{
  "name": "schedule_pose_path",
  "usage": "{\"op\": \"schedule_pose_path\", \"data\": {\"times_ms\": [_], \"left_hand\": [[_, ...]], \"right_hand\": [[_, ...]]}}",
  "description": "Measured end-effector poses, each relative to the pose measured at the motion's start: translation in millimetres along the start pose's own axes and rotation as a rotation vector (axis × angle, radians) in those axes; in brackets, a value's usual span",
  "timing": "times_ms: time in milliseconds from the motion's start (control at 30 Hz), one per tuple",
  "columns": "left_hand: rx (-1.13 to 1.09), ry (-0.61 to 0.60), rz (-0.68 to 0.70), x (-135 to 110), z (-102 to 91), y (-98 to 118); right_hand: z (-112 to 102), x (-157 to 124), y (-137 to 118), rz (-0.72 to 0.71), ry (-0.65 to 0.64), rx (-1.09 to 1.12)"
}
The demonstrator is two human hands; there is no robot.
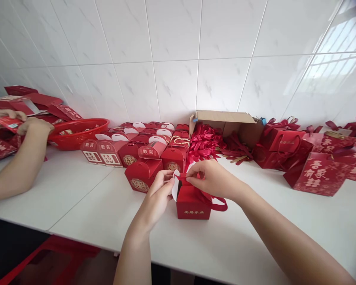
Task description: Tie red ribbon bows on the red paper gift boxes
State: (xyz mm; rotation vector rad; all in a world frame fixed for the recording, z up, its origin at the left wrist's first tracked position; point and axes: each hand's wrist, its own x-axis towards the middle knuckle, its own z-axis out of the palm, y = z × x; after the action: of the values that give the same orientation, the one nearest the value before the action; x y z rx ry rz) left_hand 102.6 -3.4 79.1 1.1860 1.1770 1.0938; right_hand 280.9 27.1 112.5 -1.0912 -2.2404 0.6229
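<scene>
A small red gift box point(193, 202) with gold characters on its front stands on the white table before me. My left hand point(161, 188) is closed on the box's upper left flap, whose white inner side shows. Above the box, my right hand point(209, 178) pinches a red ribbon point(182, 177) at the top opening. A loop of the ribbon hangs out at the box's right side. Just behind my left hand sits another red box point(141, 176) with a round gold print. The exact grip of my right fingertips is partly hidden.
Several closed red boxes point(109, 152) stand in rows behind. A cardboard box point(225, 116) holds red ribbons point(206, 140). Finished-looking ribboned bags point(320, 174) stand at right. At left are a red basin point(77, 136) and a co-worker's hands point(32, 124) holding a red packet.
</scene>
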Motion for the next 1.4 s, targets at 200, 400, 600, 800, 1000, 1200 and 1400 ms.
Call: {"op": "schedule_pose_path", "data": {"times_ms": [200,400,600,800,1000,1200,1400], "left_hand": [[-0.004,-0.004,-0.007,1,-0.2,0],[0.017,-0.014,-0.006,-1,-0.1,1],[0.136,0.018,-0.029,-10,6.1,11],[0.168,-0.012,-0.02,-12,10.8,15],[0.173,0.003,-0.004,-13,9.8,13],[0.168,0.004,0.001,-13,9.4,13],[0.191,0.001,0.007,-12,10.6,15]], "right_hand": [[4,-1,2,0.031,-0.025,-0.067],[1,-2,-4,0.045,-0.017,-0.057],[4,-1,-7,0.07,-0.009,-0.059],[1,-2,-1,0.043,-0.067,-0.134],[-6,-5,-7,0.037,-0.04,-0.065],[-7,-5,-7,0.06,-0.007,-0.072],[-8,-5,-8,0.059,-0.018,-0.027]]}}
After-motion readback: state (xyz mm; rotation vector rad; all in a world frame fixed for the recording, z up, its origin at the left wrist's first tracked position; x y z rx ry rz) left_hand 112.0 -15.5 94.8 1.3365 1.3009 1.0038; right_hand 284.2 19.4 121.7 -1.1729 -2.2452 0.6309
